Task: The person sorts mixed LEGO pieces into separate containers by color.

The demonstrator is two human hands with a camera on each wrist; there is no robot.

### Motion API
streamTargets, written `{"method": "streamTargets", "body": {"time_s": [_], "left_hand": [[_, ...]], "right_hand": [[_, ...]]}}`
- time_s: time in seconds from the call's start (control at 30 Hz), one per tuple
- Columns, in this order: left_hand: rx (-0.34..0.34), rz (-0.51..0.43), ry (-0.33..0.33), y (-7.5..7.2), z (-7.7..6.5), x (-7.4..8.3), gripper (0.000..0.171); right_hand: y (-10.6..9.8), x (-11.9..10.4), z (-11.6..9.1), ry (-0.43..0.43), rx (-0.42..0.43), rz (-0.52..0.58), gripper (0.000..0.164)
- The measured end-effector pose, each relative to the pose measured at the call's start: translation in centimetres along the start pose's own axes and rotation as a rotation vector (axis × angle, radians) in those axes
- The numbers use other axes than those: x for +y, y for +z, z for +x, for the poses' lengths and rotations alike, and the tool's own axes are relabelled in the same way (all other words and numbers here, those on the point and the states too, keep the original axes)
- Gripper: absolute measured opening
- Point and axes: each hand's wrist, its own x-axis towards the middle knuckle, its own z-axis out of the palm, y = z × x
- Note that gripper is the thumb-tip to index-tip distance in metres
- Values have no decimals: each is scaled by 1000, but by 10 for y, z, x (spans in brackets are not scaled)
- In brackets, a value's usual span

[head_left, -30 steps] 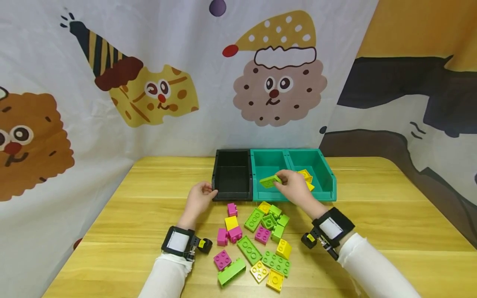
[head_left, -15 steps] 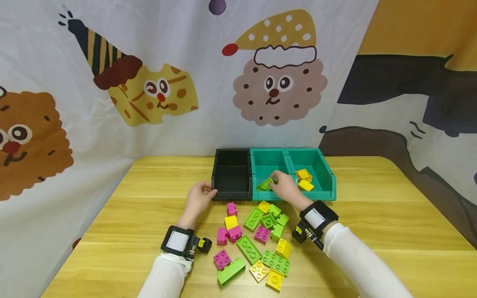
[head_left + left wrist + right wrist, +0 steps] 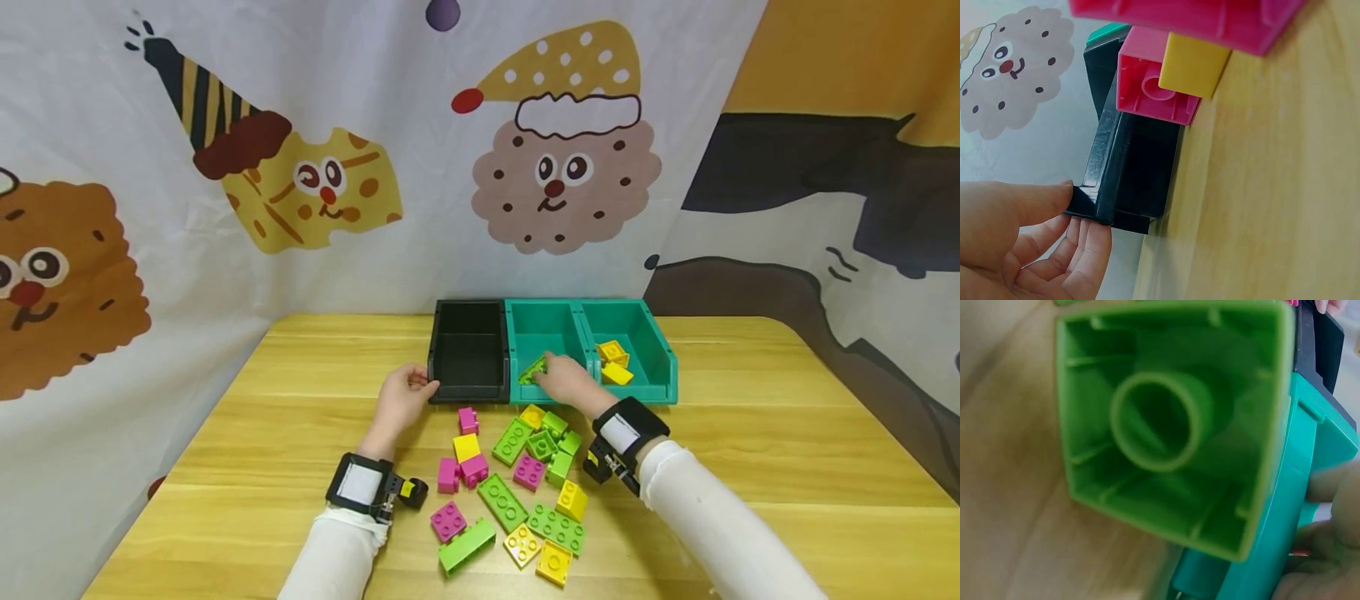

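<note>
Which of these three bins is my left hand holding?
The black bin, at the left end of the row: your left hand pinches its near left corner. The other two bins are teal.

Behind the pale wood-grain counter (image 3: 247, 450) hangs a white cloth (image 3: 435, 237) (slightly creased), printed with a cheese wedge (image 3: 337, 187) in a striped hat (image 3: 198, 92), a pinkish biscuit (image 3: 566, 212) in a dotted cap (image 3: 577, 62) and a brown biscuit (image 3: 75, 267) at left. To the right, the print (image 3: 787, 162) turns ochre, black and grey.

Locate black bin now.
In the head view, the black bin stands at the back of the table, immediately left of the teal bins, its near left corner pinched by the left hand.
</note>
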Motion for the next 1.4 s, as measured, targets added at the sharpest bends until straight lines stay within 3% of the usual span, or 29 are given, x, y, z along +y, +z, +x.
{"method": "streamTargets", "body": {"time_s": [0.13,0.3,0.57,0.87,1.1,1.23,1.4], "left_hand": [[1,-1,-1,1,1,0,18],[-5,-2,1,2,3,0,18],[-1,5,8,1,2,-1,18],[4,4,12,0,2,-1,18],[1,8,-2,1,1,-1,19],[1,16,-11,2,1,-1,19],[-1,13,-18,2,0,0,19]], "right_hand": [[-2,-3,2,24,-70,-89,58],[-4,-4,2,14,-110,-80,56],[-17,5,-7,-43,-139,177,59],[-36,16,-34,-202,-63,436,52],[-37,24,-56,-268,-53,589,49],[-30,28,-68,-252,-22,566,47],[-17,31,-77,-226,30,453,40]]}}
